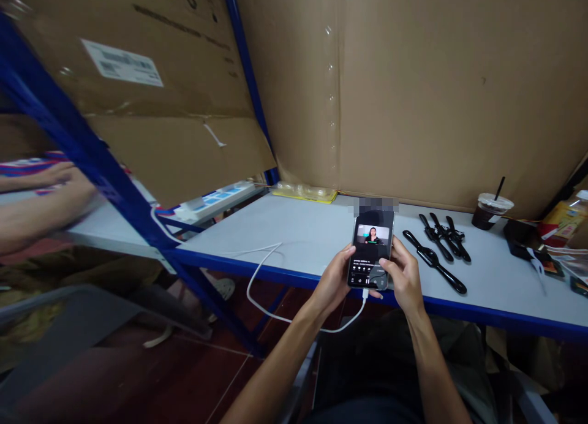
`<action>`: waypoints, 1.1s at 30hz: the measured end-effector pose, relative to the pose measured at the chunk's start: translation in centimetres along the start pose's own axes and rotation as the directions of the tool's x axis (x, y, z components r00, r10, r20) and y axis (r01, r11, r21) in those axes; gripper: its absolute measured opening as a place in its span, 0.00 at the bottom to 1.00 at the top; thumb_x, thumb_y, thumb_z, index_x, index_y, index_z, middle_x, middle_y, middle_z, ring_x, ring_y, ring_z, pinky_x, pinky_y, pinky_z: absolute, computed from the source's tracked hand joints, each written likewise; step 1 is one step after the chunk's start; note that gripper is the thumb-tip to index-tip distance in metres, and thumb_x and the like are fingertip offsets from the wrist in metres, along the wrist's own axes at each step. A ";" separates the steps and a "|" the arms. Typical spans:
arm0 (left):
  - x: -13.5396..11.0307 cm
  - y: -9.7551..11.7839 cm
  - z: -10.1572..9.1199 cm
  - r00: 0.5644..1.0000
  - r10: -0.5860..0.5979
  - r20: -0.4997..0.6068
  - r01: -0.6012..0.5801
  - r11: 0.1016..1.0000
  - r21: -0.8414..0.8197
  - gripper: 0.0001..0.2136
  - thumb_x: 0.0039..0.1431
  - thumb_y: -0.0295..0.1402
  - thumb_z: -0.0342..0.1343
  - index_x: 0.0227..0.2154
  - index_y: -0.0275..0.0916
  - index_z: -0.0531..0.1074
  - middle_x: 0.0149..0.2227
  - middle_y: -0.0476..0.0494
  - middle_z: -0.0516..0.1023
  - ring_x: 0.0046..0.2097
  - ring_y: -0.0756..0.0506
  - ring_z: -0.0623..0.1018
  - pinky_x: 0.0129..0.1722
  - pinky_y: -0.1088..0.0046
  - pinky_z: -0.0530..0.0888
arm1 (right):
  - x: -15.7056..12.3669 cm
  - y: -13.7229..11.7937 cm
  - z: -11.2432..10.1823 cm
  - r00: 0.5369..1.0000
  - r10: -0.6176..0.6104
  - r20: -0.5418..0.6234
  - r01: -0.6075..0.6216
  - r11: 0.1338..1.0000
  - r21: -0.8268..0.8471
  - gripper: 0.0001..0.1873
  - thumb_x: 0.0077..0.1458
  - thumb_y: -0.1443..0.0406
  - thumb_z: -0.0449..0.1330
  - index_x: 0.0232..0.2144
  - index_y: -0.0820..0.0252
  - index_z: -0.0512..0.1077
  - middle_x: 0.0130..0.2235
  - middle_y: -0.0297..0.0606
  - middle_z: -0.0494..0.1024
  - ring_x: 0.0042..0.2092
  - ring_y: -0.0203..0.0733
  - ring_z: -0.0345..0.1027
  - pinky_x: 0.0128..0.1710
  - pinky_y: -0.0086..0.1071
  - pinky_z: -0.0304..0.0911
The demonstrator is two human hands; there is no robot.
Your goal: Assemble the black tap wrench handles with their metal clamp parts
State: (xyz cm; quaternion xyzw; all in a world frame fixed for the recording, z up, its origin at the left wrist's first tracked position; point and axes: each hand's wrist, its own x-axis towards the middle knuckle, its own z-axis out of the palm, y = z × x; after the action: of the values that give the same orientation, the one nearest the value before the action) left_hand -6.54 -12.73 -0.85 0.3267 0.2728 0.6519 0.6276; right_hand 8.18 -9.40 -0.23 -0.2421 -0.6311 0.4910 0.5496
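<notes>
We see a white cable [248, 289] loop from the desk [234, 228], at left, to the near end of the phone [369, 252]. Our left hand [334, 280] has its grip pinching the phone's left side, our right hand [407, 278] its right, by the near edge. Rightward lie black tools [432, 258], then a lidded cup [490, 214].

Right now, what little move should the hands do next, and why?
Maybe the right hand could lift the cord onto the table while the left hand holds the phone: the cord is plugged into the phone and sags below the table's edge, where it might snag.
</notes>
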 end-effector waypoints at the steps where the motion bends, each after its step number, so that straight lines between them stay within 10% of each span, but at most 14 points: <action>1: 0.0 0.0 0.0 1.000 0.000 -0.001 0.000 1.000 0.001 0.18 0.56 0.41 0.66 0.45 0.35 0.78 0.43 0.42 0.82 0.45 0.40 0.80 0.39 0.71 0.79 | 0.0 0.0 0.0 1.000 -0.001 0.000 0.001 1.000 0.003 0.22 0.56 0.62 0.59 0.53 0.57 0.73 0.43 0.38 0.82 0.41 0.45 0.74 0.43 0.36 0.67; 33: -0.1 0.1 0.1 0.998 -0.051 0.037 0.052 0.999 -0.014 0.18 0.62 0.41 0.61 0.50 0.34 0.77 0.42 0.40 0.83 0.43 0.39 0.82 0.35 0.67 0.81 | 0.1 0.0 0.1 1.000 0.014 -0.010 -0.014 1.000 -0.012 0.19 0.59 0.60 0.59 0.52 0.58 0.73 0.43 0.38 0.82 0.42 0.47 0.75 0.44 0.37 0.68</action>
State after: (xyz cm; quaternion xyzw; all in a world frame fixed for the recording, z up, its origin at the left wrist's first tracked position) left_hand -6.55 -12.82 -0.76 0.3269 0.2647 0.6313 0.6516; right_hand 8.04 -9.41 -0.16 -0.2524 -0.6296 0.4896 0.5478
